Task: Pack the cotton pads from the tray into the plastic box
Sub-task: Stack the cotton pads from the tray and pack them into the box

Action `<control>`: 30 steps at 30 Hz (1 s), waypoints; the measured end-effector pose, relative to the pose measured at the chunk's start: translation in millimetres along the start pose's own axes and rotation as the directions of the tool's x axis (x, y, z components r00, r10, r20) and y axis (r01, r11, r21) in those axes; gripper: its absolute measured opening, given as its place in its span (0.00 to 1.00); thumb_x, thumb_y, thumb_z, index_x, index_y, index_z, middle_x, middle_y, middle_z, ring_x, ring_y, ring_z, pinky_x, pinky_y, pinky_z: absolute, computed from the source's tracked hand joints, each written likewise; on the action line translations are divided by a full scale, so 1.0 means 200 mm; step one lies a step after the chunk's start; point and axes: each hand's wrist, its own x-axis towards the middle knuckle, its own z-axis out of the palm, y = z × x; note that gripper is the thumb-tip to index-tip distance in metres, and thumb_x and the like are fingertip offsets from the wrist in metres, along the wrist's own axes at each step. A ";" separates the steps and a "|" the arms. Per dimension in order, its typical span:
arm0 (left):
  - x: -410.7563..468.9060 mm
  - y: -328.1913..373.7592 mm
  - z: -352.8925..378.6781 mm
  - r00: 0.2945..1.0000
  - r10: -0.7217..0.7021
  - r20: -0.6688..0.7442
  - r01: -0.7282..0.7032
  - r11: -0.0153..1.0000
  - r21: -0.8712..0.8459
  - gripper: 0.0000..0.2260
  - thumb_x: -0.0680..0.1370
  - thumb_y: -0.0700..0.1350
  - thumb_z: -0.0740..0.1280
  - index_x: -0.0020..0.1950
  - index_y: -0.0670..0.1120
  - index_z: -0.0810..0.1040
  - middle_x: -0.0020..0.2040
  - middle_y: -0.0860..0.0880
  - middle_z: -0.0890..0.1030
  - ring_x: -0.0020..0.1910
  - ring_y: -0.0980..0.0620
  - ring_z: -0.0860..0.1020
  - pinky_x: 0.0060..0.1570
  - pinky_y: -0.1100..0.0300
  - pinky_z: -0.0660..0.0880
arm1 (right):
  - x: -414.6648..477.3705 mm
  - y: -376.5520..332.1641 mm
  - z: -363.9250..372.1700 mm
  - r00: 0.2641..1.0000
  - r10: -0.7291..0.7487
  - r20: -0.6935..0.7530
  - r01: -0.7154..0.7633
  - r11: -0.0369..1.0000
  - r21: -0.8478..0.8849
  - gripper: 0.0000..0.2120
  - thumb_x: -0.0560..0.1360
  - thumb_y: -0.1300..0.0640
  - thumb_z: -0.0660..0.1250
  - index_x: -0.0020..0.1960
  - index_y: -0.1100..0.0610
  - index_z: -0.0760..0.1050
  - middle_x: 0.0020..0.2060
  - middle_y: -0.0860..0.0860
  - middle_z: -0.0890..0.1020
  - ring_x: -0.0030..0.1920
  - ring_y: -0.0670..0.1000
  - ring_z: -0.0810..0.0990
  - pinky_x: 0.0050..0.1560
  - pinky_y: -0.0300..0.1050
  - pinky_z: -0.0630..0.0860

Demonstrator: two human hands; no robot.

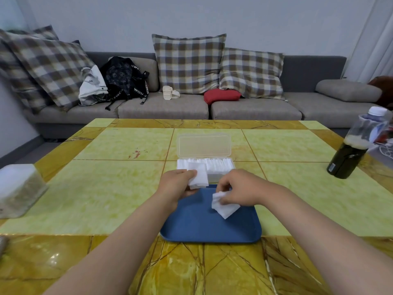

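Note:
A clear plastic box [221,174] stands on the table with its lid [204,145] tilted up behind it; a row of white cotton pads [217,165] fills it. Just in front lies a blue tray [200,228]. My left hand [176,185] holds a small stack of cotton pads [198,176] above the tray's far left edge, close to the box's front. My right hand [240,188] pinches several more pads [224,206] that rest on the tray's right part.
A dark bottle with a white cap [353,150] stands at the table's right edge. A white-topped box [18,188] sits at the left edge. Behind the table is a grey sofa [165,107] with checked cushions and bags.

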 end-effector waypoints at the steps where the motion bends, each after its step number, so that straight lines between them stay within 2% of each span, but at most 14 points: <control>1: 0.00 0.00 0.00 1.000 0.005 -0.013 -0.005 1.000 -0.002 0.04 0.79 0.40 0.70 0.50 0.39 0.82 0.51 0.40 0.84 0.48 0.44 0.84 0.46 0.54 0.84 | 0.00 -0.01 -0.02 0.999 0.012 -0.050 -0.005 0.992 0.128 0.08 0.70 0.54 0.77 0.49 0.50 0.82 0.42 0.46 0.82 0.40 0.44 0.78 0.40 0.39 0.75; 2: 0.01 0.00 -0.01 1.000 0.009 -0.020 -0.009 1.000 -0.010 0.04 0.79 0.40 0.70 0.50 0.39 0.82 0.51 0.40 0.84 0.48 0.44 0.84 0.45 0.55 0.83 | 0.00 -0.01 -0.04 0.995 0.037 -0.095 -0.011 0.965 0.261 0.12 0.69 0.55 0.78 0.52 0.49 0.81 0.40 0.47 0.81 0.36 0.43 0.77 0.37 0.37 0.74; 4: 0.00 0.00 0.00 1.000 0.011 -0.011 -0.012 1.000 -0.026 0.03 0.79 0.39 0.69 0.49 0.40 0.82 0.50 0.41 0.85 0.47 0.45 0.85 0.44 0.56 0.83 | -0.01 -0.01 -0.08 0.992 0.088 -0.095 -0.039 0.905 0.424 0.29 0.68 0.58 0.80 0.66 0.47 0.74 0.36 0.47 0.80 0.31 0.43 0.76 0.32 0.38 0.74; 6: 0.00 0.00 0.00 1.000 0.014 -0.007 -0.015 0.999 -0.042 0.03 0.79 0.39 0.69 0.48 0.40 0.82 0.49 0.41 0.85 0.46 0.46 0.84 0.45 0.56 0.83 | -0.02 -0.01 -0.08 0.994 0.109 -0.001 -0.098 0.901 0.422 0.44 0.68 0.58 0.80 0.77 0.47 0.62 0.33 0.45 0.82 0.30 0.43 0.77 0.30 0.38 0.74; 7: 0.00 0.00 0.01 1.000 0.018 -0.013 -0.019 0.999 -0.045 0.03 0.79 0.39 0.69 0.48 0.40 0.82 0.49 0.41 0.85 0.46 0.46 0.84 0.45 0.55 0.83 | -0.03 -0.02 -0.06 0.992 0.114 0.048 -0.124 0.902 0.413 0.44 0.68 0.58 0.80 0.78 0.49 0.61 0.33 0.45 0.83 0.30 0.44 0.78 0.31 0.38 0.73; 10: 0.01 0.01 0.00 1.000 0.022 -0.016 -0.023 0.999 -0.044 0.04 0.79 0.39 0.69 0.49 0.39 0.82 0.50 0.41 0.85 0.47 0.45 0.84 0.47 0.54 0.83 | -0.02 -0.02 -0.05 0.988 0.144 0.050 -0.148 0.836 0.528 0.21 0.73 0.59 0.77 0.64 0.58 0.78 0.33 0.49 0.79 0.29 0.46 0.74 0.31 0.38 0.71; 11: 0.01 0.01 0.00 1.000 0.023 -0.017 -0.023 0.999 -0.043 0.04 0.79 0.39 0.69 0.50 0.39 0.82 0.50 0.41 0.84 0.46 0.46 0.84 0.47 0.55 0.83 | -0.01 -0.03 -0.06 0.987 0.157 0.025 -0.141 0.794 0.591 0.12 0.75 0.58 0.75 0.57 0.59 0.81 0.34 0.51 0.78 0.28 0.46 0.73 0.29 0.37 0.69; 13: 0.01 0.02 -0.01 0.999 0.028 -0.019 -0.028 0.999 -0.039 0.04 0.79 0.40 0.68 0.51 0.40 0.81 0.49 0.42 0.84 0.44 0.47 0.83 0.46 0.55 0.83 | -0.01 -0.03 -0.07 0.985 0.175 0.011 -0.127 0.673 0.729 0.05 0.76 0.56 0.73 0.47 0.59 0.81 0.33 0.52 0.76 0.28 0.46 0.72 0.27 0.36 0.64; 16: 0.00 0.04 0.00 1.000 -0.004 0.004 0.004 0.997 -0.074 0.06 0.79 0.40 0.66 0.53 0.41 0.79 0.50 0.43 0.81 0.44 0.46 0.80 0.44 0.55 0.82 | -0.01 -0.03 -0.08 0.974 0.224 0.019 -0.146 0.565 0.812 0.07 0.75 0.50 0.74 0.46 0.54 0.82 0.31 0.46 0.76 0.32 0.46 0.72 0.31 0.39 0.65; 20: 0.00 0.06 0.00 0.998 -0.033 0.054 0.041 0.987 -0.154 0.10 0.79 0.41 0.65 0.59 0.40 0.78 0.51 0.42 0.81 0.45 0.46 0.80 0.40 0.56 0.80 | 0.01 -0.04 -0.06 0.969 0.241 -0.055 -0.082 0.521 0.849 0.22 0.73 0.47 0.74 0.55 0.65 0.81 0.44 0.52 0.82 0.42 0.50 0.76 0.41 0.42 0.71; 22: -0.01 0.05 0.00 0.996 -0.006 0.089 0.015 0.995 -0.095 0.08 0.79 0.40 0.67 0.57 0.40 0.80 0.51 0.42 0.83 0.46 0.46 0.81 0.44 0.55 0.82 | 0.00 -0.06 -0.05 0.971 0.231 -0.064 -0.062 0.499 0.864 0.19 0.74 0.49 0.74 0.55 0.64 0.82 0.45 0.55 0.84 0.41 0.53 0.80 0.39 0.43 0.73; 24: -0.02 0.04 0.00 0.990 0.005 0.144 0.005 0.997 -0.071 0.09 0.78 0.41 0.69 0.56 0.40 0.82 0.53 0.42 0.85 0.48 0.45 0.84 0.48 0.55 0.82 | 0.00 -0.09 -0.04 0.968 0.239 -0.080 -0.064 0.539 0.840 0.16 0.76 0.51 0.72 0.54 0.64 0.81 0.42 0.55 0.87 0.37 0.52 0.83 0.37 0.43 0.73; 26: -0.03 0.03 0.02 0.982 -0.003 0.191 0.019 0.996 -0.082 0.10 0.77 0.42 0.71 0.57 0.40 0.83 0.53 0.42 0.86 0.51 0.45 0.86 0.51 0.54 0.83 | 0.00 -0.12 -0.03 0.954 0.266 -0.137 -0.051 0.594 0.803 0.17 0.76 0.52 0.73 0.52 0.67 0.80 0.38 0.54 0.86 0.33 0.49 0.83 0.34 0.40 0.73; 30: -0.05 0.04 0.05 0.972 -0.003 0.236 0.041 0.987 -0.157 0.10 0.80 0.43 0.68 0.57 0.40 0.82 0.53 0.41 0.86 0.52 0.44 0.85 0.51 0.52 0.82 | 0.01 -0.15 -0.03 0.928 0.307 -0.213 -0.009 0.587 0.810 0.15 0.75 0.56 0.75 0.48 0.69 0.80 0.38 0.58 0.87 0.31 0.50 0.84 0.29 0.39 0.79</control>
